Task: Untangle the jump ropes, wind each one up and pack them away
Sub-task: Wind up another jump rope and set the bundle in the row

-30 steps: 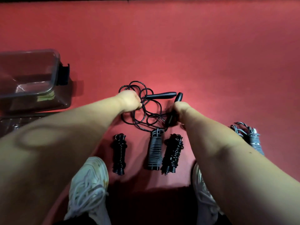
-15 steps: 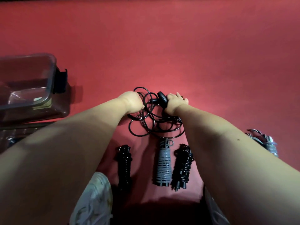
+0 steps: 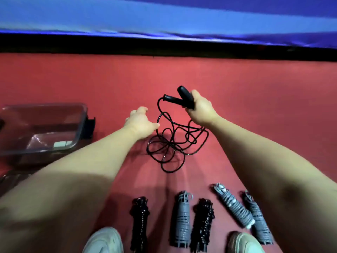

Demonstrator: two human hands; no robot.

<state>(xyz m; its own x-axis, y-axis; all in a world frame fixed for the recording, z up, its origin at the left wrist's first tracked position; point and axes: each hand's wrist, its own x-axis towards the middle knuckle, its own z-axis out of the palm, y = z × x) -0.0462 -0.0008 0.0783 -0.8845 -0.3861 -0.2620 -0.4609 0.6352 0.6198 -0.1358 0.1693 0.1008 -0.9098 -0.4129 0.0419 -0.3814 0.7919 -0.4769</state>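
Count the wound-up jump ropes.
5, in the near row, left to right: left black bundle, upright grey bundle, middle black bundle, tilted grey bundle, far-right grey bundle. Others may be hidden.

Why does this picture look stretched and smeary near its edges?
Head view: the wide lens swells the forearms toward the bottom corners; the wound ropes near the bottom edge look smeared; the loose black rope mid-frame is sharper; glare streaks the clear box.
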